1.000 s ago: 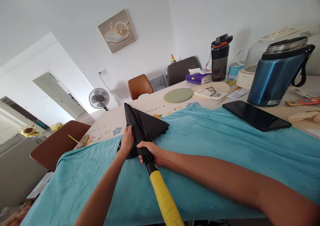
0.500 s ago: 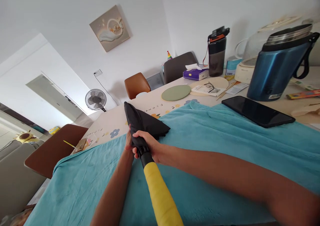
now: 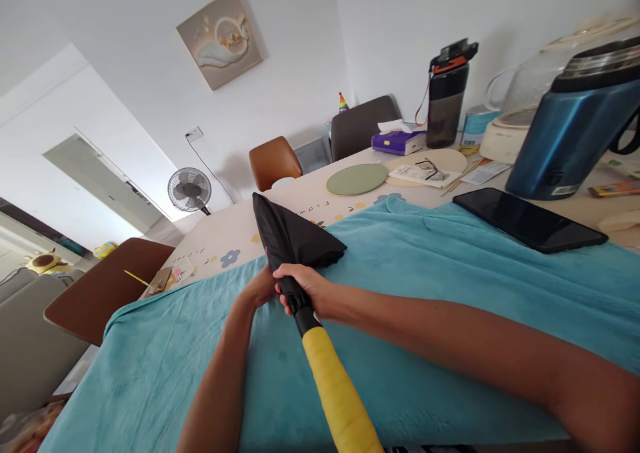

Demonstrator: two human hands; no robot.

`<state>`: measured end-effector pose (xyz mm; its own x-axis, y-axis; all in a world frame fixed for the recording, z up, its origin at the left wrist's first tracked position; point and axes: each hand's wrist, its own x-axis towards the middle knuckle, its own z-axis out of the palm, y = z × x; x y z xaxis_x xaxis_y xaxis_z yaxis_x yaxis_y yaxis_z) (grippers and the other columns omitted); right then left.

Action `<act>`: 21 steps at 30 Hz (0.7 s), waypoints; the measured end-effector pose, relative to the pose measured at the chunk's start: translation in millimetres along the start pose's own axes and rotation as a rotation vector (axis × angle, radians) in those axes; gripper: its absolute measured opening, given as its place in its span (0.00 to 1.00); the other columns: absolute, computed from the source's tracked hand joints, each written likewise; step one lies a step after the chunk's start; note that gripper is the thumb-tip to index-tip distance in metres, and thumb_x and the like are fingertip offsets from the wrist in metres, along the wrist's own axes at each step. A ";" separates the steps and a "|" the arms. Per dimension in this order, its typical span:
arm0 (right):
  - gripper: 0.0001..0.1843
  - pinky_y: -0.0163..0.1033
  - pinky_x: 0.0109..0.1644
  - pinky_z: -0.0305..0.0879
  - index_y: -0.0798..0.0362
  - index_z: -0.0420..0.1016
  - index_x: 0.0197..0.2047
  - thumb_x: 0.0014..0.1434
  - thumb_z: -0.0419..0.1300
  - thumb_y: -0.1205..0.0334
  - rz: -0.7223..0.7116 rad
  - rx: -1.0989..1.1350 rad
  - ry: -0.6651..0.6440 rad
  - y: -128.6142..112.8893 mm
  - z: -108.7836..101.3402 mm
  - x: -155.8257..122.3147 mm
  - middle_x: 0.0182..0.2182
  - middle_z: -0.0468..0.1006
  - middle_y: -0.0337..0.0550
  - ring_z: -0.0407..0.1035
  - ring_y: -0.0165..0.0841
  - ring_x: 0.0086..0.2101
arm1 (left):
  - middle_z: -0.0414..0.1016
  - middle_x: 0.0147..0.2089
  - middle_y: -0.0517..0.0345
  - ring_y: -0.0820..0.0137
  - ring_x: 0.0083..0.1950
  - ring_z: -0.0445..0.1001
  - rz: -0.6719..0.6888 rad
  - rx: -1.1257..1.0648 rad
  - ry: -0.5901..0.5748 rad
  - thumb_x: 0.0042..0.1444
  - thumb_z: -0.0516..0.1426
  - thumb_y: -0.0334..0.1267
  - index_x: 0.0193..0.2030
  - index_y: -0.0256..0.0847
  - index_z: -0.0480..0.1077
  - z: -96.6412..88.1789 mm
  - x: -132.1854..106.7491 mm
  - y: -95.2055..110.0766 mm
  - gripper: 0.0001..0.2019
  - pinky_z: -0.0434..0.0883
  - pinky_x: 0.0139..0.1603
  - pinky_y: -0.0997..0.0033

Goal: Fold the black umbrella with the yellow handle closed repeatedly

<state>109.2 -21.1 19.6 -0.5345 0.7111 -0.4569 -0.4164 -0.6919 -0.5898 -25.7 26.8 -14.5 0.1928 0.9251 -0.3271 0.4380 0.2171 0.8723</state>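
Observation:
A folded umbrella (image 3: 281, 246) with a black canopy and a long yellow handle (image 3: 340, 393) lies slanted over a turquoise blanket, its tip pointing away from me. Loose canopy fabric spreads out to the right. My right hand (image 3: 305, 286) is wrapped round the lower canopy, just above the black collar. On the umbrella's left side, my left hand (image 3: 262, 285) is pressed against the canopy; most of its fingers are hidden behind the fabric. The turquoise blanket (image 3: 400, 266) covers the near part of the table.
At right on the table are a black phone (image 3: 530, 219), a blue tumbler (image 3: 570, 133), a dark bottle (image 3: 447, 99), a purple tissue box (image 3: 397, 139) and a green placemat (image 3: 357, 179). Brown chairs (image 3: 107, 286) and a standing fan (image 3: 189, 189) are beyond the table's left side.
My view has shifted slightly. The umbrella and my right hand sit a little farther right in the picture. My left wrist is bent more, with more of that hand behind the canopy.

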 end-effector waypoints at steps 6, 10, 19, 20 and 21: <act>0.04 0.36 0.15 0.65 0.57 0.64 0.27 0.50 0.56 0.66 -0.018 -0.144 -0.013 20.5 -16.3 22.9 0.16 0.66 0.37 0.64 0.29 0.15 | 0.73 0.23 0.59 0.75 0.18 0.64 0.049 0.459 0.631 0.48 0.48 0.38 0.30 0.38 0.69 -47.4 3.4 -13.0 0.10 0.59 0.22 0.74; 0.03 0.38 0.17 0.67 0.57 0.64 0.28 0.50 0.56 0.68 -0.031 -0.123 -0.090 25.5 -17.5 23.2 0.17 0.67 0.37 0.65 0.30 0.16 | 0.75 0.29 0.59 0.73 0.26 0.69 0.179 0.388 0.833 0.52 0.46 0.40 0.37 0.39 0.69 -40.3 7.1 -11.9 0.13 0.64 0.29 0.73; 0.03 0.38 0.17 0.66 0.56 0.62 0.28 0.52 0.54 0.68 -0.073 -0.111 -0.144 23.6 -19.3 24.6 0.13 0.65 0.35 0.64 0.31 0.15 | 0.74 0.38 0.59 0.71 0.40 0.70 0.507 0.595 0.608 0.56 0.49 0.42 0.42 0.43 0.69 34.2 -10.8 57.1 0.12 0.64 0.42 0.72; 0.03 0.38 0.17 0.66 0.56 0.62 0.29 0.53 0.54 0.67 -0.086 -0.111 -0.148 24.3 -19.8 25.1 0.13 0.64 0.35 0.64 0.31 0.14 | 0.74 0.39 0.58 0.70 0.42 0.70 0.522 0.677 0.522 0.55 0.50 0.42 0.42 0.43 0.69 41.8 -9.9 65.2 0.12 0.64 0.43 0.72; 0.03 0.38 0.17 0.66 0.56 0.62 0.29 0.54 0.54 0.66 -0.098 -0.110 -0.161 24.9 -20.3 25.2 0.13 0.64 0.35 0.64 0.31 0.14 | 0.73 0.40 0.58 0.69 0.44 0.69 0.539 0.768 0.439 0.54 0.52 0.43 0.43 0.43 0.69 49.1 -8.1 72.4 0.12 0.64 0.44 0.71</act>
<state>100.2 -17.9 -20.1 -0.6094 0.7392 -0.2867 -0.3943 -0.5963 -0.6992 47.5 19.8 33.4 0.2599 0.9060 0.3339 0.8599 -0.3745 0.3468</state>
